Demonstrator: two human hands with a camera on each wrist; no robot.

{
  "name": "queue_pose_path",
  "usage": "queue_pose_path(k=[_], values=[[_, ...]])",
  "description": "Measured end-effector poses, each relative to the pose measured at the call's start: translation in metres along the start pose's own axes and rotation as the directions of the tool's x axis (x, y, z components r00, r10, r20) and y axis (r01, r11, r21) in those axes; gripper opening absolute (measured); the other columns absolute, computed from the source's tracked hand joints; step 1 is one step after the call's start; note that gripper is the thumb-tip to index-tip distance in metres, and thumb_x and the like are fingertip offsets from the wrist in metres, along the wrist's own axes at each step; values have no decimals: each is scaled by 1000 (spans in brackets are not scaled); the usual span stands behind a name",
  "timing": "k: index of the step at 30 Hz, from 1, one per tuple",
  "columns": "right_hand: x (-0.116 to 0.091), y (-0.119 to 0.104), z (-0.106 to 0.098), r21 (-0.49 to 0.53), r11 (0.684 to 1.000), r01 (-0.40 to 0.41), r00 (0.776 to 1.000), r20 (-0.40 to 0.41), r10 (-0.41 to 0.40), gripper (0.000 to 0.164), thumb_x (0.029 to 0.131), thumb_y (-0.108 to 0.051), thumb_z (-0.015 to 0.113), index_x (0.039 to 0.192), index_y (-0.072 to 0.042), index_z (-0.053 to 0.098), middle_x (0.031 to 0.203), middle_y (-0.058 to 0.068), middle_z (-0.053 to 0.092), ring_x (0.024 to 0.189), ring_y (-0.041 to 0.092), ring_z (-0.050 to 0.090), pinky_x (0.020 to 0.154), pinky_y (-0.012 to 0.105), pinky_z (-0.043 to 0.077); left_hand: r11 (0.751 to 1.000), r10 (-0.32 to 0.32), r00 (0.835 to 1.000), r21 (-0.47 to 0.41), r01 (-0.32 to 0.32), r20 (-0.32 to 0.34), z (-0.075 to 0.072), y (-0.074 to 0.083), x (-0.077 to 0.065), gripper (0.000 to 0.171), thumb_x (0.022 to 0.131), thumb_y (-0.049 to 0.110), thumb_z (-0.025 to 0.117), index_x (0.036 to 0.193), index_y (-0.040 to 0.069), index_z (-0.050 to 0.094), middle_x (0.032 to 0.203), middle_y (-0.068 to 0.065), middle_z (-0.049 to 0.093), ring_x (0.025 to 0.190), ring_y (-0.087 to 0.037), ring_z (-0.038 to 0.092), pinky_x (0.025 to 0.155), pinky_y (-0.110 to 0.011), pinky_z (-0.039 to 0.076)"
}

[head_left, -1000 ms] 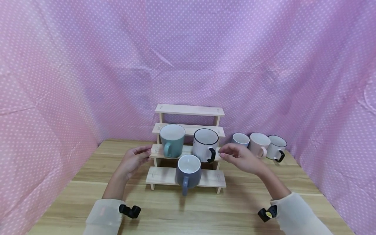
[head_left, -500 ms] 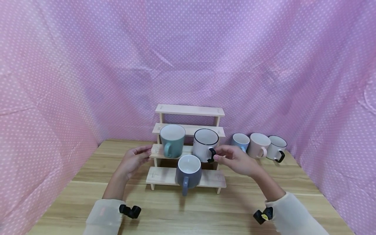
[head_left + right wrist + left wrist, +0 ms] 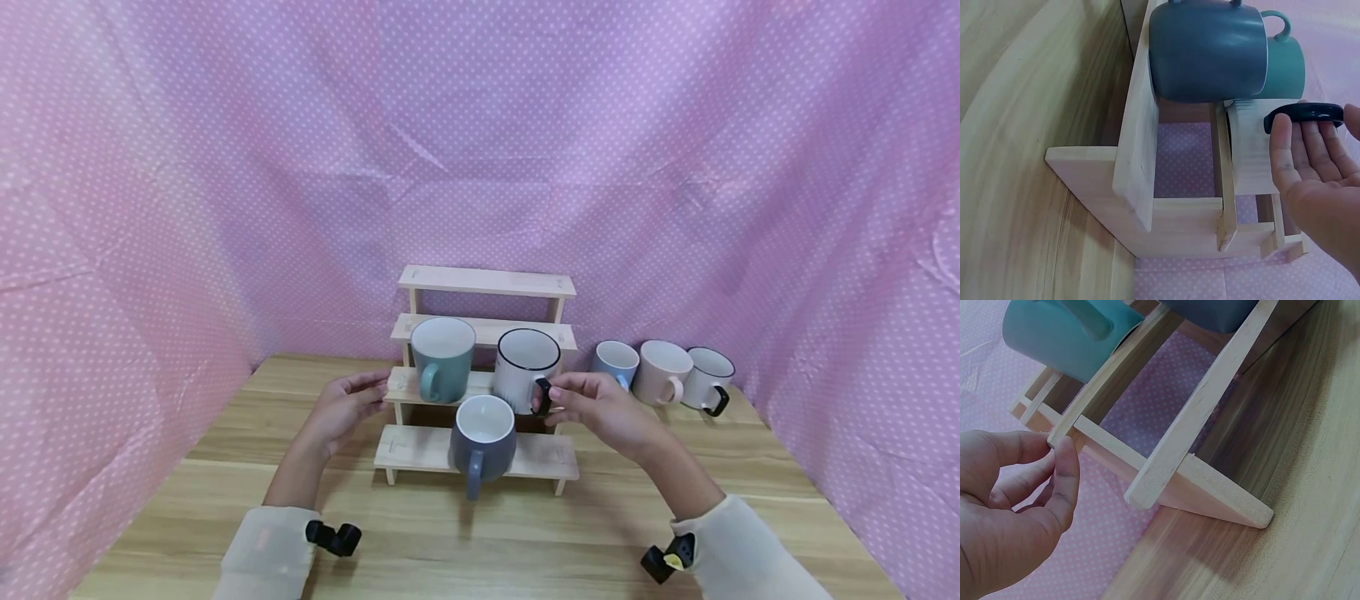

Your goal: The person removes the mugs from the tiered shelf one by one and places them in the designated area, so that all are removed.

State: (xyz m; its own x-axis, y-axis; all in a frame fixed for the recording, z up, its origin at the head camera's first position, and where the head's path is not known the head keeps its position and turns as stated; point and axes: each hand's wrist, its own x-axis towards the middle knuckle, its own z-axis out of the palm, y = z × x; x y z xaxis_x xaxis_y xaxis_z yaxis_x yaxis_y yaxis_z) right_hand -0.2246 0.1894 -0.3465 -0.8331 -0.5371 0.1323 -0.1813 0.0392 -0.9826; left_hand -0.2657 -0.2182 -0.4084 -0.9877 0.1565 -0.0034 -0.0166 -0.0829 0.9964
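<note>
A stepped wooden shelf stand (image 3: pixel 408 450) stands on the table. In the left wrist view my left hand (image 3: pixel 1013 506) pinches the end of its second step from the bottom. On that step sit a teal mug (image 3: pixel 450 373) and a white ribbed mug (image 3: pixel 517 377) with a black rim. The fingers of my right hand (image 3: pixel 603 412) are curled round the white mug's black handle (image 3: pixel 1307 112), and the thumb is at it too. A grey-blue mug (image 3: pixel 483 450) is on the lowest step, its handle toward me.
At the back right of the table (image 3: pixel 420 542) stand a light blue mug (image 3: pixel 609 371), a pale pink mug (image 3: pixel 656 383) and a white mug with a black handle (image 3: pixel 697 390). A pink dotted cloth (image 3: pixel 480 167) hangs behind and at both sides.
My right hand has moved left from the step's right end to the white mug and taken hold of its black handle. My left hand has stayed at the step's left end.
</note>
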Motion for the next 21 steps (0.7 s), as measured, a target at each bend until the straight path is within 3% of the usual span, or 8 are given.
queue_pose_path(k=[7, 14, 21], values=[[4, 3, 4, 180, 983, 40, 999, 22, -45, 15, 107, -11, 55, 107, -2, 67, 108, 13, 66, 105, 23, 66, 96, 44, 59, 1000, -9, 1000, -10, 9, -8, 1, 1, 1, 47, 102, -2, 56, 146, -14, 42, 126, -10, 57, 103, -7, 62, 90, -21, 57], [0, 1, 4, 229, 973, 32, 999, -15, -30, 15, 107, -10, 53, 102, -8, 67, 102, 10, 65, 99, 21, 65, 91, 42, 61, 1000, -14, 1000, 0, 14, -4, 0, 1, 0, 46, 103, 0, 56, 146, -13, 43, 128, -10, 55, 103, -8, 61, 92, -23, 57], [-6, -2, -2, 214, 975, 62, 997, -57, -51, 21, 108, -7, 48, 101, -7, 67, 100, 9, 65, 98, 18, 63, 91, 43, 61, 1000, -12, 1000, -6, 12, -6, 1, 0, 1, 46, 103, 0, 57, 145, -13, 44, 127, -9, 56, 102, -8, 61, 94, -25, 57]])
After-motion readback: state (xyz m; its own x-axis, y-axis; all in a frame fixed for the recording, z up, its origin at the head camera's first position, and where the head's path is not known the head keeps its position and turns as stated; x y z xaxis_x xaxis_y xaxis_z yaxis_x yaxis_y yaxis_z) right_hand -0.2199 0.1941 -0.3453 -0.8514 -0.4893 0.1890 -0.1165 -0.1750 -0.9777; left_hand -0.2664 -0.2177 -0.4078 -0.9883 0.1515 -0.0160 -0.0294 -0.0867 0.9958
